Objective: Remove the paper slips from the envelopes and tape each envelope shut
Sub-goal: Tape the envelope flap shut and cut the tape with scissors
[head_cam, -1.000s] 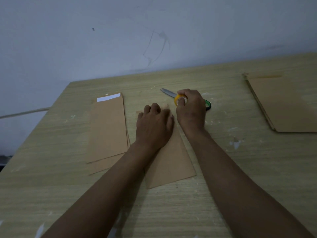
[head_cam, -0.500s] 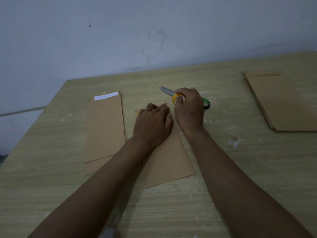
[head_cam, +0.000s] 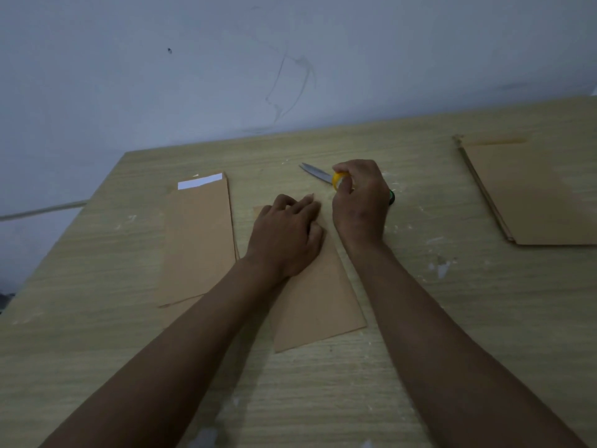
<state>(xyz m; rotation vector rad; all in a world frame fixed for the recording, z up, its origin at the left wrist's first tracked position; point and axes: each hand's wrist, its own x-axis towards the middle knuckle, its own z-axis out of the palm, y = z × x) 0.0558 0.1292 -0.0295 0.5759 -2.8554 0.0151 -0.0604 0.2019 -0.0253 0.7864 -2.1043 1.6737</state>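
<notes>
Two hands work at the middle of the desk point(head_cam: 420, 318). My left hand point(head_cam: 286, 234) lies flat on the upper end of a brown envelope point(head_cam: 316, 305), fingers nearly straight, pressing it down. My right hand point(head_cam: 360, 202), at about one o'clock from the left, has its fingers curled round a small yellow tape roll point(head_cam: 338, 181), just above the scissors point(head_cam: 315, 172). I cannot see a tape strip, so whether it is already on the flap is unclear.

I judge that the taping step is in hand for this envelope. The next move calls for pulling tape across the flap while the left hand keeps the paper from sliding, then cutting.

At ten o'clock a pile of envelopes point(head_cam: 197, 240) lies, with a white slip point(head_cam: 199, 182) showing at its top. At two o'clock sits another stack point(head_cam: 533, 195).
</notes>
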